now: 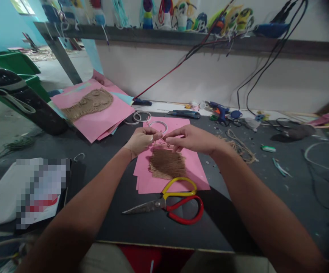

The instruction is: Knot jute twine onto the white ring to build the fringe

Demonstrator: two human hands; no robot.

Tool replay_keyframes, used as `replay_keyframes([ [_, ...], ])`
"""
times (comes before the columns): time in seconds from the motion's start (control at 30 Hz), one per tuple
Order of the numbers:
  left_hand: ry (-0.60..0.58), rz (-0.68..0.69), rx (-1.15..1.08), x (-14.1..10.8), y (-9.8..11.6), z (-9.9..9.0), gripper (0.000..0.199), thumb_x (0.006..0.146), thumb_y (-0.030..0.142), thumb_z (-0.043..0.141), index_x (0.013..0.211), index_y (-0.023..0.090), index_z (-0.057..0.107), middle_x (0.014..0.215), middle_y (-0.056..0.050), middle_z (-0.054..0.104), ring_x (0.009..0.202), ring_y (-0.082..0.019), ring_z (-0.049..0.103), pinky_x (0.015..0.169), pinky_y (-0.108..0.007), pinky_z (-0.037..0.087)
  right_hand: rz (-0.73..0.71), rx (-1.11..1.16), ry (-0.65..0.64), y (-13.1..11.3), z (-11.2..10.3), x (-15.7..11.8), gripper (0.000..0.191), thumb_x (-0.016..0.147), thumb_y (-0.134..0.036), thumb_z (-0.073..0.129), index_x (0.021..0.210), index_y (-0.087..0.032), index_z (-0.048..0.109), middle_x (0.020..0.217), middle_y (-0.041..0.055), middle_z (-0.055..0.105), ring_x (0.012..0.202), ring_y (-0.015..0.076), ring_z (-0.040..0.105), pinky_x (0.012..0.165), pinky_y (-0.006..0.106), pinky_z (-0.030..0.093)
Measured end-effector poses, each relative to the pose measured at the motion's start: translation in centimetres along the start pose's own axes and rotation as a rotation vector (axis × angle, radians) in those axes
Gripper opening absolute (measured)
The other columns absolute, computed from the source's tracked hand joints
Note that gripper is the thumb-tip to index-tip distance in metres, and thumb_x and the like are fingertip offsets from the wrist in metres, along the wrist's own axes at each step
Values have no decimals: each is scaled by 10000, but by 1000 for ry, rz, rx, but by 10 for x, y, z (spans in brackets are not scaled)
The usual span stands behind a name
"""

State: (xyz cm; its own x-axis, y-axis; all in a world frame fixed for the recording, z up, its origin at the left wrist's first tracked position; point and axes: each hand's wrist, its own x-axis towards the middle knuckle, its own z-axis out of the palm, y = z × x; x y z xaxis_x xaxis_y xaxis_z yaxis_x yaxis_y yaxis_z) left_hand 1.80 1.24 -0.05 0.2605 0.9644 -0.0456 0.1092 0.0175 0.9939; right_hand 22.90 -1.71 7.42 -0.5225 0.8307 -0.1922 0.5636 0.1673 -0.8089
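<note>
My left hand (145,140) pinches a thin strand of brown twine (164,144) with its fingertips. From the other side, the fingers of my right hand (189,139) are closed at the same strand; the exact grip is too small to make out. Just below the hands, a block of brown twine rows (167,163) lies on pink paper sheets (197,178). Scissors (164,203) with one yellow and one red handle rest in front, across the paper's near edge. Behind my fingers is a white ring (160,125).
To the left, a brown twine piece (93,102) lies on stacked pink sheets beside a black bottle (25,102). A utility knife (184,114) and glue gun (219,111) lie at the back. Loose twine (240,148) is on the right; dolls (183,17) line the shelf.
</note>
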Motion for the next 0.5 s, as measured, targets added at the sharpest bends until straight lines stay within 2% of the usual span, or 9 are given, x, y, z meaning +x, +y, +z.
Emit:
replay_keyframes([
  [0.17, 15, -15, -4, -1, 1, 0, 320, 699, 419, 830, 788, 131, 723, 605, 19, 525, 505, -62, 386, 481, -230, 295, 15, -21, 4, -1, -4, -2, 366, 888, -436, 654, 1115, -177, 778, 937, 85, 783, 766, 202, 740, 713, 307, 582],
  [0.3, -7, 1, -40, 1, -2, -1, 304, 698, 396, 837, 785, 123, 733, 674, -21, 606, 551, -77, 462, 506, -231, 343, 7, -70, 78, 1, -9, -5, 349, 876, -445, 658, 1078, -191, 785, 890, 76, 779, 759, 209, 740, 714, 324, 578],
  [0.4, -24, 30, -80, 4, -5, -1, 285, 737, 398, 808, 784, 127, 732, 714, -44, 647, 569, -84, 499, 521, -230, 375, 0, -148, 244, 1, -14, -8, 360, 879, -421, 659, 1094, -154, 770, 910, 105, 774, 711, 207, 731, 693, 345, 576],
  [0.5, 28, 74, -100, 6, -7, -2, 263, 756, 384, 784, 747, 131, 714, 742, -55, 673, 584, -85, 524, 540, -227, 395, -98, -132, 522, -3, -19, -12, 406, 893, -402, 659, 1186, -128, 720, 1007, 131, 761, 712, 206, 726, 674, 353, 580],
])
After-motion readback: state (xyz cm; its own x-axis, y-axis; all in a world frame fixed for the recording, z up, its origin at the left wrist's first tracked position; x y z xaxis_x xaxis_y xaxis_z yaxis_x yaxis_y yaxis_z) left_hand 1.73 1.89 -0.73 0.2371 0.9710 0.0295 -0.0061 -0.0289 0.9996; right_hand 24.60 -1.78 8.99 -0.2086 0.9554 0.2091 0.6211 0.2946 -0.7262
